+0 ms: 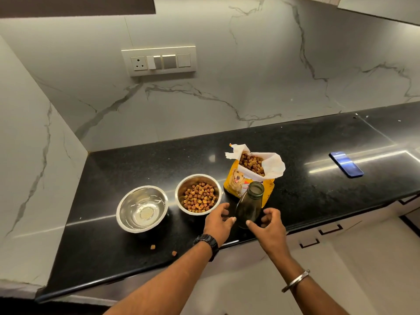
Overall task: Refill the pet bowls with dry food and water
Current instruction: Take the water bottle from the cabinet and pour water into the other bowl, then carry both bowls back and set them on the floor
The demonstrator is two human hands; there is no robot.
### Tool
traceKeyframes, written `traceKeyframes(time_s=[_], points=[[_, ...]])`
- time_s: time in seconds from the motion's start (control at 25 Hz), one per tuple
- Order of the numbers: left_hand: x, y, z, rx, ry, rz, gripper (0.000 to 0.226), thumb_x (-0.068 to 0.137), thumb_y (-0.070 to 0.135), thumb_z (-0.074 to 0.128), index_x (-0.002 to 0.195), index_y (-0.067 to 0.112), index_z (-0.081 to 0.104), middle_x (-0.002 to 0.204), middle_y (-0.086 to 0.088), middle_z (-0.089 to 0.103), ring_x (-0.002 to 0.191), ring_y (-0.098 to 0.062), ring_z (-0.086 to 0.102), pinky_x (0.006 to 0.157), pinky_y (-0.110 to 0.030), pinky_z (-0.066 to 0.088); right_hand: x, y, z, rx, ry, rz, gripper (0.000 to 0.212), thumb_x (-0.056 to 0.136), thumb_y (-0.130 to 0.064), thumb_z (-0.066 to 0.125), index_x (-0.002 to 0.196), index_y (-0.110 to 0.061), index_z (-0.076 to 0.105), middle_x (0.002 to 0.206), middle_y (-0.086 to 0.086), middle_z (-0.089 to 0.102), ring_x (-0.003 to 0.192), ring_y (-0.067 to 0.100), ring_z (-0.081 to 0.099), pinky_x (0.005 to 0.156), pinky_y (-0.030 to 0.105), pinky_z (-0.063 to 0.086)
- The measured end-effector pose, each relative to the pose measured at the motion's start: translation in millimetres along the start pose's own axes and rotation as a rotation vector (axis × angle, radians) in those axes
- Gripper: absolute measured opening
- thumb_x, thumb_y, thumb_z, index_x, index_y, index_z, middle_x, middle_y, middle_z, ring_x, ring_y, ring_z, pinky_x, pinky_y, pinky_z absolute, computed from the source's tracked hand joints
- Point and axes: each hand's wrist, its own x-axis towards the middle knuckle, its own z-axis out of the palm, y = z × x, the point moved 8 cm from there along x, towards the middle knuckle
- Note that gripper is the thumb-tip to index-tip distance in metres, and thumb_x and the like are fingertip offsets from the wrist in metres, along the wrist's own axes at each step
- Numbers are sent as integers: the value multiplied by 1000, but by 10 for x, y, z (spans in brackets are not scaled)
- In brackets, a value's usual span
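bottle (249, 204) base behind hands (271, 226), bag (236, 178) part-hidden

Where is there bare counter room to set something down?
Free: the black stone counter between the yellow kibble bag and the blue phone, and the strip behind the kibble-free steel bowl and the kibble-filled steel bowl. Crowded: filled bowl, bag, dark glass bottle, left hand, right hand bunch up front.

two steel bowls are set side by side at the lower centre of the frame: the left bowl (134, 201) is seen shiny inside, perhaps holding a little water, the right bowl (179, 194) is filled with brown kibble (198, 197). an opened yellow food bag (236, 180) is stood just right of them, and an uncapped dark glass bottle (248, 205) is stood upright before it
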Motion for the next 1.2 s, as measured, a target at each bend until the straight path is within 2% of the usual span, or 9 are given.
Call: traceKeyframes(time_s=[0.12, 0.2, 0.32, 0.4, 0.56, 0.76, 0.92, 1.08, 1.2], points=[[-67, -24, -263, -50, 52, 20, 33, 98, 12, 72, 130, 19, 68, 105, -1, 70, 100, -19, 73, 85, -33, 65, -225, -83, 98, 44, 54, 2, 30, 87, -28, 87, 98, -21, 60, 83, 6, 66, 75, 20, 63, 66, 35, 53], [-141, -41, -441, -108, 72, 22, 24, 100, 11, 70, 122, 20, 70, 102, -2, 72, 95, -21, 76, 78, -31, 67, -343, -184, 265, 84, 21, -11, 20, 92, -24, 83, 88, -20, 63, 76, 7, 67, 68, 18, 60, 65, 38, 52], [-213, -124, -751, -152, 117, 30, 16, 100, 14, 69, 113, 23, 72, 101, -1, 75, 86, -17, 78, 75, -34, 68, -482, -397, 588, 140, -39, -25, 11, 97, -23, 77, 91, -23, 68, 75, 7, 71, 67, 28, 68, 61, 42, 60], [-263, -174, -961, -172, 147, 43, 13, 100, 14, 69, 108, 24, 72, 102, -4, 76, 82, -17, 77, 72, -34, 68, -542, -574, 772, 183, -63, -31, 6, 99, -23, 74, 98, -24, 68, 79, 9, 75, 67, 31, 73, 55, 37, 63], [-364, -332, -1375, -220, 204, 49, 10, 100, 14, 68, 109, 19, 71, 102, -6, 77, 82, -18, 77, 71, -35, 68, -610, -970, 1089, 203, -90, -67, 9, 101, -23, 72, 109, -22, 68, 85, 6, 77, 66, 18, 77, 55, 30, 63], [-458, -578, -1828, -243, 279, 10, 11, 102, 15, 66, 108, 21, 72, 101, -5, 77, 82, -17, 76, 69, -30, 65, -581, -1179, 1413, 218, -110, -59, 11, 102, -25, 71, 111, -21, 68, 90, 8, 78, 68, 18, 78, 57, 32, 65], [-486, -722, -2140, -239, 385, -45, 10, 103, 19, 64, 107, 21, 72, 97, -5, 78, 74, -14, 74, 57, -22, 58, -510, -1166, 1469, 201, -99, -21, 7, 101, -27, 70, 107, -23, 69, 89, 11, 78, 68, 22, 77, 58, 36, 66], [-518, -783, -2460, -205, 564, -84, 8, 99, 23, 68, 93, 27, 72, 90, 1, 76, 79, -22, 75, 66, -41, 65, -273, -971, 1347, 67, -1, 24, 8, 93, -42, 65, 95, -34, 65, 87, 0, 75, 84, 31, 75, 77, 55, 66], [-547, -818, -2676, -150, 692, -134, 6, 97, 17, 70, 97, 23, 70, 86, -3, 71, 87, -27, 71, 72, -35, 59, -176, -925, 1225, 11, 37, 98, 27, 98, -38, 66, 121, -25, 61, 107, 8, 73, 99, 32, 70, 89, 51, 62]])
